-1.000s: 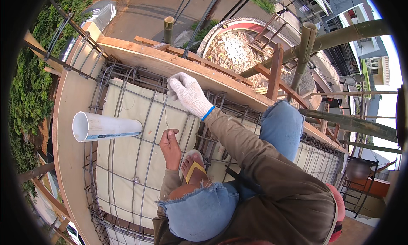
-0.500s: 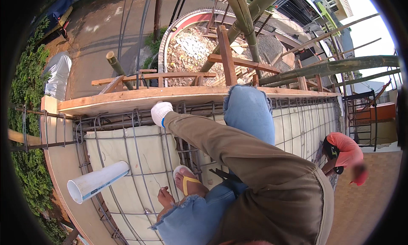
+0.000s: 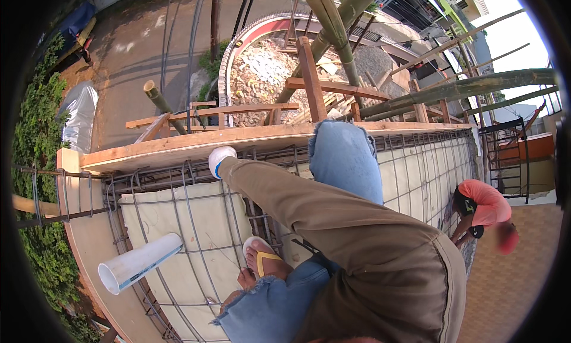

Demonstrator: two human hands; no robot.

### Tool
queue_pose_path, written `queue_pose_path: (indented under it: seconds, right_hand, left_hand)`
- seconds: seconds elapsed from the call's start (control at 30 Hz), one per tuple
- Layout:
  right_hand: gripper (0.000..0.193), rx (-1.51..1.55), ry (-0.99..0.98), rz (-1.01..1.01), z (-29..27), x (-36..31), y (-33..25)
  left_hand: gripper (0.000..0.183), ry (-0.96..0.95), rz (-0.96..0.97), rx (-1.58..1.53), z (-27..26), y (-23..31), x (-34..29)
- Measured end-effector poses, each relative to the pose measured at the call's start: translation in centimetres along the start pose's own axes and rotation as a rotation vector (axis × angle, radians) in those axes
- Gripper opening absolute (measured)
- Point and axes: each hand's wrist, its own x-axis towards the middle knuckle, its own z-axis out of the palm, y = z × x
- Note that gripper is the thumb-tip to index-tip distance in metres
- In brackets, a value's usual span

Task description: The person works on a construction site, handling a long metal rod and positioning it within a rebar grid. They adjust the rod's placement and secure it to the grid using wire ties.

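My right hand [image 3: 221, 163], in a white knit glove, is stretched across to the left at the far edge of a grid of steel rebar [image 3: 191, 210]. It is against the top bars, just below a long wooden formwork board [image 3: 238, 140]; its fingers are hidden. Partly behind my torn-jeans knee, my bare left hand [image 3: 245, 278] is low by my sandalled foot [image 3: 266, 261], with its fingers curled. A thin wire [image 3: 223, 255] runs from its fingers over the pale sheet [image 3: 178, 224] under the bars.
A white plastic pipe [image 3: 140, 263] lies on the rebar at the left. Bamboo poles [image 3: 336, 36] and wooden braces [image 3: 311, 80] rise beyond the board, with rubble [image 3: 257, 75] and a road far below. At the right a co-worker in an orange shirt [image 3: 489, 201] bends over the grid.
My left hand has shifted right and down, closer to my foot, and the wire has moved with it. My gloved right hand has shifted slightly left. The co-worker is bent at the same place.
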Motion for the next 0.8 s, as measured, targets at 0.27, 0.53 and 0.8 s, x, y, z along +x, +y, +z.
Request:
queue_pose_path:
  seconds: [0.27,0.53,0.8]
  right_hand:
    - [0.027,0.158,-0.003,0.08,-0.8,-0.6,0.3]
    - [0.027,0.214,0.067,0.138,-0.4,-1.5,0.7]
    - [0.025,-0.077,0.063,-0.028,-2.1,-3.8,-0.2]
  left_hand:
    - [0.049,0.056,0.024,-0.029,0.5,1.8,0.2]
    - [0.048,0.073,0.032,-0.062,0.9,1.8,0.3]
    - [0.048,0.093,0.051,-0.09,1.3,1.9,0.3]
